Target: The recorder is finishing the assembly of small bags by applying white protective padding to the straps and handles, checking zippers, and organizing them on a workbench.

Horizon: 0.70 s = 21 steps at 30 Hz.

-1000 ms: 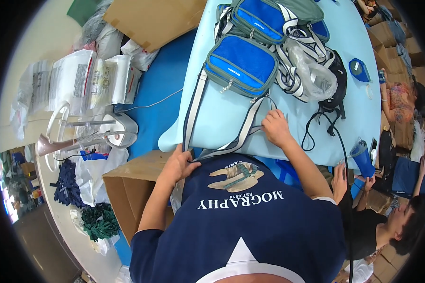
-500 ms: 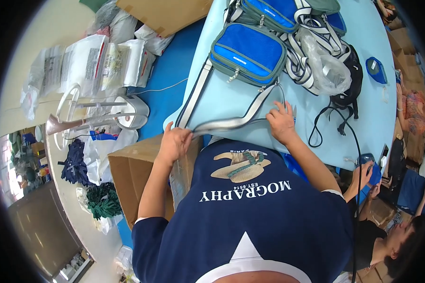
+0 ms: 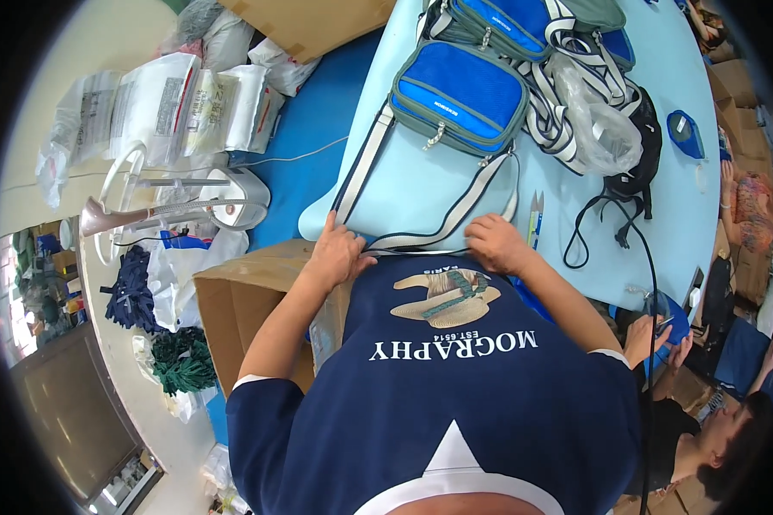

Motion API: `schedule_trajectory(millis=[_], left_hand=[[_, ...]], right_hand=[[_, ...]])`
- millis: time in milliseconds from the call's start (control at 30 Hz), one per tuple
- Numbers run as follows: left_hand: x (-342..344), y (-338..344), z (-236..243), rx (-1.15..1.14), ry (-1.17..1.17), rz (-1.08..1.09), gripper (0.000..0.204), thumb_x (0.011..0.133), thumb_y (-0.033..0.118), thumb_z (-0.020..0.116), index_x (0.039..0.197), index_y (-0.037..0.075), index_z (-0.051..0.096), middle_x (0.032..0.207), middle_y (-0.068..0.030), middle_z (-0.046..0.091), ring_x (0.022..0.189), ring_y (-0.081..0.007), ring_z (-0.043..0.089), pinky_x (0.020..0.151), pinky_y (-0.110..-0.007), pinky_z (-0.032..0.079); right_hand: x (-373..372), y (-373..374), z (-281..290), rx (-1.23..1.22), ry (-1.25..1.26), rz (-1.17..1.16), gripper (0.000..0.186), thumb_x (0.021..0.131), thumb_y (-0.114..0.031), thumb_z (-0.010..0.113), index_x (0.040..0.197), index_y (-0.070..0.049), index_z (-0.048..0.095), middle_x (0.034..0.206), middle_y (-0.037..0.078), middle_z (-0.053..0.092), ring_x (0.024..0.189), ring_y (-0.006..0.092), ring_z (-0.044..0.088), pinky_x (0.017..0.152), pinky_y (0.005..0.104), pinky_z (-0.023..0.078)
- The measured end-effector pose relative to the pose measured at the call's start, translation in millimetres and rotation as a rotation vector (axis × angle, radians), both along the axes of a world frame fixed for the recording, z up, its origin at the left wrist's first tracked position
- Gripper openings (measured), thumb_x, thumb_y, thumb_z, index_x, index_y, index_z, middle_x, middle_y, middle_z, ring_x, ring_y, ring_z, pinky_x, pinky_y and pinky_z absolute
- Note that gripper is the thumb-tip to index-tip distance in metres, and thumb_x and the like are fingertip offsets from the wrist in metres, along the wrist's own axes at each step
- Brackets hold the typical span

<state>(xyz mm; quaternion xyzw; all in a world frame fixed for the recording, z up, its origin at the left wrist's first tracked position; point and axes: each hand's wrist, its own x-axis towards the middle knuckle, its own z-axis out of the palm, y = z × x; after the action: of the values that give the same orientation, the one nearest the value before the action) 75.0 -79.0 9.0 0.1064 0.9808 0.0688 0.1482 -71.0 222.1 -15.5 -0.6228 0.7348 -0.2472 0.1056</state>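
A blue and grey-green zippered bag [image 3: 459,96] lies on the light blue table before me. Its long strap [image 3: 445,225], white with dark edges, loops from both sides of the bag toward my body. My left hand [image 3: 338,255] is closed on the strap at the table's near edge, its index finger pointing along the strap. Further right, my right hand [image 3: 495,245] has its fingers curled over the strap; its fingertips are partly hidden. Just right of that hand lies a pair of pointed blades [image 3: 535,216], perhaps scissors.
More blue bags [image 3: 507,26], tangled straps and a clear plastic bag [image 3: 605,137] fill the table's far right. A black cord [image 3: 636,223] runs down the right side. An open cardboard box [image 3: 258,292] stands at lower left, with a garment steamer [image 3: 232,197] beyond. A co-worker's hands [image 3: 648,339] hold something blue.
My right hand has come down toward my body and slightly left, onto the near part of the strap. My left hand has shifted slightly right. The bag has slid a little right.
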Motion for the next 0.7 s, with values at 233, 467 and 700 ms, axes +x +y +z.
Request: schedule_trajectory(millis=[233, 467, 700], left_hand=[[-3, -10, -6, 0.05, -0.089, -0.181, 0.021, 0.067, 0.03, 0.071, 0.074, 0.012, 0.063, 0.063, -0.0049, 0.056, 0.076, -0.0214, 0.057, 0.103, -0.049, 0.024], [5, -20, 1, 0.121, -0.014, -0.114, 0.016, 0.07, 0.025, 0.069, 0.075, 0.012, 0.062, 0.062, -0.0049, 0.056, 0.072, -0.0218, 0.058, 0.102, -0.046, 0.027], [-11, 1, -21, 0.101, 0.001, -0.128, 0.015, 0.076, 0.02, 0.061, 0.078, 0.01, 0.051, 0.062, -0.0083, 0.058, 0.062, -0.0254, 0.059, 0.092, -0.044, 0.037]], right_hand=[[1, -40, 2, -0.025, 0.18, -0.099, 0.022, 0.064, -0.015, 0.066, 0.081, -0.006, 0.053, 0.095, 0.008, 0.054, 0.102, 0.0257, 0.048, 0.098, 0.0431, 0.033], [-13, -8, 3, 0.01, 0.087, 0.139, 0.012, 0.072, -0.014, 0.06, 0.075, -0.008, 0.051, 0.077, 0.007, 0.052, 0.087, 0.0256, 0.052, 0.091, 0.0403, 0.039], [-33, 49, -22, 0.123, 0.241, -0.31, 0.01, 0.072, -0.011, 0.06, 0.079, -0.008, 0.053, 0.076, 0.007, 0.053, 0.078, 0.025, 0.052, 0.07, 0.0354, 0.043]])
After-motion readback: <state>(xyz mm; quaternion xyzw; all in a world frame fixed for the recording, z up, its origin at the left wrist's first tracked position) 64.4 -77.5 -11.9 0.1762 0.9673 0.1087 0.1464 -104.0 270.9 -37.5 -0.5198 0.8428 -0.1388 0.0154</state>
